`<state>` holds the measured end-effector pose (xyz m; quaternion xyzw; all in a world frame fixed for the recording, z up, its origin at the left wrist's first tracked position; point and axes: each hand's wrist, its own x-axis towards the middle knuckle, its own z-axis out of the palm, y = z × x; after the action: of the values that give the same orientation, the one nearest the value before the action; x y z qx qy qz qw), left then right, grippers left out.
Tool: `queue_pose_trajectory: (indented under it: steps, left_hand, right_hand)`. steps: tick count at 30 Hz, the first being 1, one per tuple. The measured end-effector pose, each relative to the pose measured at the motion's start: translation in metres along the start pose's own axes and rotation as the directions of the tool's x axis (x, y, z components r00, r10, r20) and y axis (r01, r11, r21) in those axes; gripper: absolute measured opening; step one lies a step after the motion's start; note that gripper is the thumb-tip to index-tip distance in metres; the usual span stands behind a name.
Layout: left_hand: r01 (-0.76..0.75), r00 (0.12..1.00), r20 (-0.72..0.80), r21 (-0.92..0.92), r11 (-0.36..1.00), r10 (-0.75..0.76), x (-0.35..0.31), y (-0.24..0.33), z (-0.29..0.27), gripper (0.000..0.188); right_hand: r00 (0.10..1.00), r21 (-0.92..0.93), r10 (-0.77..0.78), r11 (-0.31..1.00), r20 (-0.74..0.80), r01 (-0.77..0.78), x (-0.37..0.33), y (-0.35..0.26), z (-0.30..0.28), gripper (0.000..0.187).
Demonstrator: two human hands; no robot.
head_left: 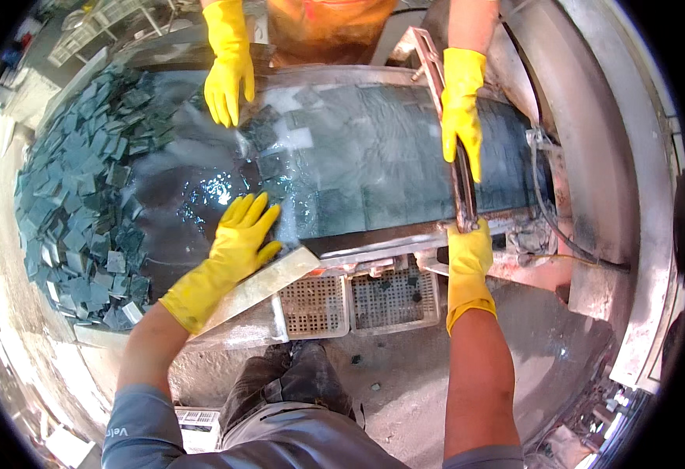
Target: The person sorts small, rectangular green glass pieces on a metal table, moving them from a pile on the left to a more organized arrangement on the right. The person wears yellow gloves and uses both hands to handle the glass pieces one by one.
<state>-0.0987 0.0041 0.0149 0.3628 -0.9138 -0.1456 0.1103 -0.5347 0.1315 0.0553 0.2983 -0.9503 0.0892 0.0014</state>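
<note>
My left hand [237, 242], in a yellow rubber glove, rests palm down with fingers spread on the wet table, beside the left end of a layer of square blue-green tiles [374, 156]. The tiles lie close together in rows under a film of water. My gloved right hand [469, 250] is closed round the near end of a long metal bar [463, 184] that spans the table crosswise. Across from me, a co-worker's gloved hand [461, 117] is on the same bar, farther along. The co-worker's other gloved hand [230, 90] hangs over the far-left tiles, fingers pointing down.
A large heap of loose tiles [84, 203] covers the table's left end. Two perforated plastic crates [313, 305] sit below the near edge, with dark bits in the right one. A hose [542, 195] curves down at the right, before a curved machine wall [593, 141].
</note>
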Motion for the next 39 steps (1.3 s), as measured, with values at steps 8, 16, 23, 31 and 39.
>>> queue_pose_trajectory:
  steps: [8,16,23,31,39]
  left_hand:
    - [0.03,0.991,-0.134,0.012,0.999,-0.029,-0.012,-0.036,-0.009,0.07]
    - [-0.084,0.991,-0.111,-0.047,0.995,0.078,0.002,-0.021,0.008,0.048]
    - [-0.055,0.99,-0.135,-0.051,0.997,0.048,0.02,-0.006,0.018,0.05]
    - [0.055,0.98,-0.195,0.044,0.998,-0.045,-0.027,-0.042,-0.013,0.06]
    - [0.003,0.985,-0.17,-0.011,1.0,-0.005,0.019,-0.018,0.006,0.046]
  right_hand:
    - [1.0,0.007,0.019,1.0,-0.021,-0.019,0.001,-0.003,0.004,0.051]
    - [0.998,0.055,0.057,0.997,0.008,-0.058,0.0,0.002,0.003,0.053]
    - [0.997,0.034,0.064,0.997,0.042,-0.065,0.001,-0.007,-0.002,0.057]
    - [0.999,0.025,0.047,0.999,0.029,-0.047,-0.002,-0.006,-0.005,0.055]
    - [0.991,0.051,0.091,0.994,0.095,-0.097,0.001,-0.004,-0.004,0.058]
